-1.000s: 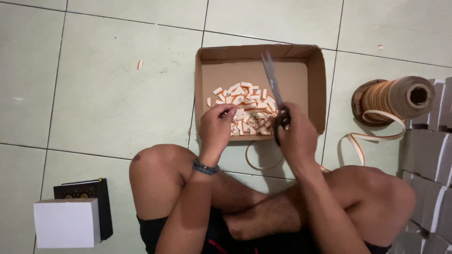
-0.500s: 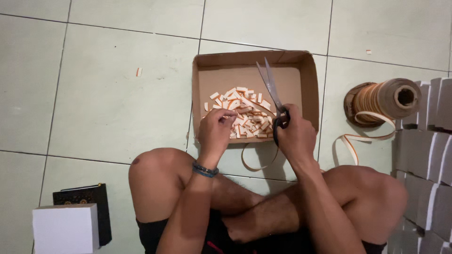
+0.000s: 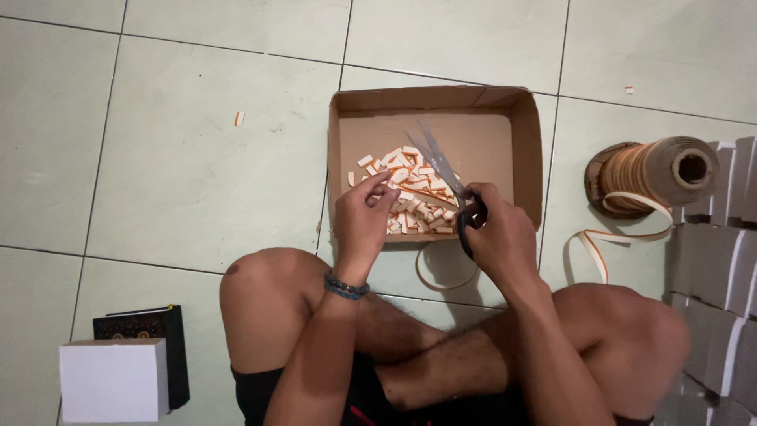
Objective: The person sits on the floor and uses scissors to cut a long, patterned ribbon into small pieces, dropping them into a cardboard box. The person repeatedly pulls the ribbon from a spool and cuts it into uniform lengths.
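Clearly the strip was the thing in hand: a thin, flat band, pale with an orange edge, pinched at its free end between the fingertips of the left hand above the cardboard box. It looked light and limp, judging by how its slack looped loosely on the floor below the box and trailed off toward the spool at the right. Such a band would likely sag unless held taut, so a pinch close to the blades seemed the sensible place to hold it. The right hand was closed around the dark handles of the scissors, whose blades stood parted and angled over the box. Inside the box lay a heap of small cut pieces, light and loose. One stray piece sat on the tiles to the left. A white box and a black book rested by the left knee, stacked white boxes along the right edge.
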